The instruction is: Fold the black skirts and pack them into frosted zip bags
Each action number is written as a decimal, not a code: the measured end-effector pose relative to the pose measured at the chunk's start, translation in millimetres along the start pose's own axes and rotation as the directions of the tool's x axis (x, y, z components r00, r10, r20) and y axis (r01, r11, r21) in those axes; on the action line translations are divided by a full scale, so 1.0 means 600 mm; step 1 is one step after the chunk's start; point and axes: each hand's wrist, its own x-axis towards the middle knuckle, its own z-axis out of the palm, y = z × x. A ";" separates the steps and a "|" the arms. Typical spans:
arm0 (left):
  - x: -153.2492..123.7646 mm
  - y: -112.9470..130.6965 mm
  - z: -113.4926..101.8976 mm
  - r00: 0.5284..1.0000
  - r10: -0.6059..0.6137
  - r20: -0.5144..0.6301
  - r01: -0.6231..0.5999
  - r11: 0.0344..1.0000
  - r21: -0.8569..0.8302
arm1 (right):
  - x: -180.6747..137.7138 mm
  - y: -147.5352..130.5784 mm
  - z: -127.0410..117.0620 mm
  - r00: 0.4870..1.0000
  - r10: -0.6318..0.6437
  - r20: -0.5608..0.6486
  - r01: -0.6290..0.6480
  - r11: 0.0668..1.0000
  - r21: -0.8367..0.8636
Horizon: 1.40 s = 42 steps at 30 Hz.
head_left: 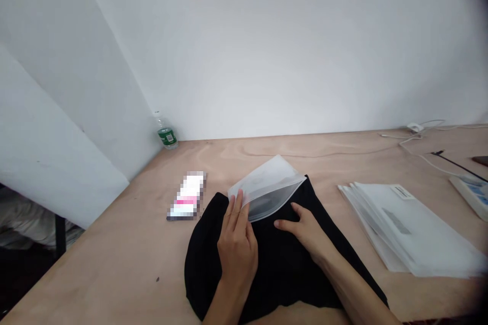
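Note:
A frosted plastic zip bag (263, 183) lies tilted over the far end of a folded black garment (274, 264), its mouth gaping toward me. Against the bag's left corner rest the stretched fingers of my left hand (237, 249); whether they pinch its edge is hard to see. My right hand (307, 233) lies on the black cloth just below the bag's mouth. Its thumb and index finger are apart, with nothing between them, while the other fingers are hidden beneath the hand.
Several more frosted bags (427, 233) lie stacked at the right. A blurred phone (186, 195) is to the left, and a green-labelled bottle (166, 134) stands by the wall. White cables (415, 134) and a power strip (470, 195) occupy the right rear.

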 end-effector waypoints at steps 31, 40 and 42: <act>-0.003 0.089 0.006 0.859 0.174 0.482 -0.216 0.976 0.032 | -0.077 -0.043 -0.060 0.885 0.430 0.178 -0.302 0.238 0.923; 0.003 0.096 -0.001 0.737 0.405 0.542 -0.420 0.902 -0.103 | -0.057 -0.036 -0.013 0.878 0.449 0.167 -0.252 0.137 0.958; 0.004 0.097 -0.007 0.725 0.449 0.521 -0.453 0.882 -0.130 | -0.049 -0.029 -0.001 0.937 0.340 0.081 -0.184 0.280 0.942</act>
